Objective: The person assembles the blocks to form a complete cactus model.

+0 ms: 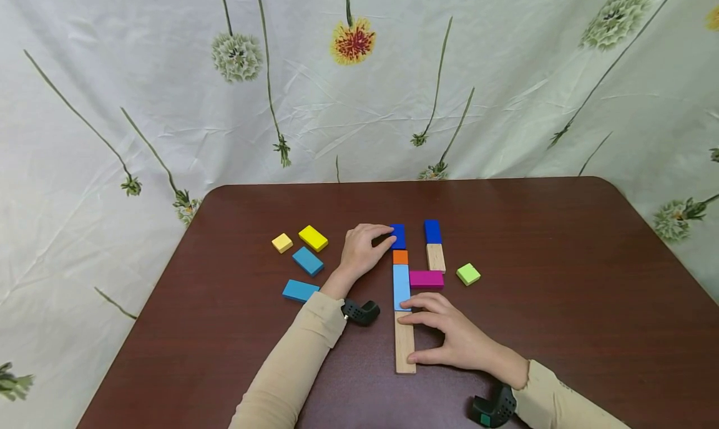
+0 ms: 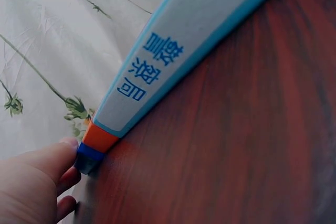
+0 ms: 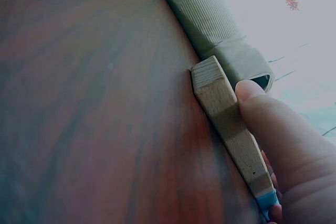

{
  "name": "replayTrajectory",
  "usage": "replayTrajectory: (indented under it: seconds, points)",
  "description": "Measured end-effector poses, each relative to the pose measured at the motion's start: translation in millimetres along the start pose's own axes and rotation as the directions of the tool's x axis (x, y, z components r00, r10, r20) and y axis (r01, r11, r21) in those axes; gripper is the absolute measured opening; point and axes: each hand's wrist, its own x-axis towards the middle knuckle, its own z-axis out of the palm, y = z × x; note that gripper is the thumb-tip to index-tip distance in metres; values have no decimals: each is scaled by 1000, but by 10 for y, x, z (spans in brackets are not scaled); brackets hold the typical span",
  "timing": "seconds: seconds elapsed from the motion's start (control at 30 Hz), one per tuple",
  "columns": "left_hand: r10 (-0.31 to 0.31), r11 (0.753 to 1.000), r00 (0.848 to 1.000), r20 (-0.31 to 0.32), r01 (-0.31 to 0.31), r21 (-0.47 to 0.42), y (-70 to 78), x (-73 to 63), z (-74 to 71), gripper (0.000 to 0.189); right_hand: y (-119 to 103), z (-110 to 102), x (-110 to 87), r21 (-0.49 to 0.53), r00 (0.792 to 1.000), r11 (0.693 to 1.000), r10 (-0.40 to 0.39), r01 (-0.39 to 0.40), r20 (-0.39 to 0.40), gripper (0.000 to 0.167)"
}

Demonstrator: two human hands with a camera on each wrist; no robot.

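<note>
Presently, block row: mid-table on the dark brown wood-grained table, I see, from far to near, a dark blue rectangular block, a small orange block, a light blue oblong block and a long pale wooden block, end to end.
Left hand: thumb and index finger bent, a narrow gap between them, at the dark blue rectangular block's left side; I cannot tell whether they pinch it or only touch.
Right hand: fingers spread wide, thumb against the long pale wooden block's right side, fingertips over its join with the light blue oblong block; I see no closed grip.
Handling: I judge light, even pressure best, straight along the row, both ends steadied so no joint buckles sideways.
Row axis: front to back, pointing toward the table's far edge.
Magenta oblong block: long axis crosswise, at the light blue oblong block's right side.
</note>
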Motion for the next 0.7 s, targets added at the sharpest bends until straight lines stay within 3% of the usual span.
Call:
replayTrajectory:
  seconds: [0.7]
  points:
    - [27, 1000, 1000, 14, -27, 3, 2, -7, 15, 31, -4, 1, 4, 1, 1000, 1000, 2, -2, -4, 53]
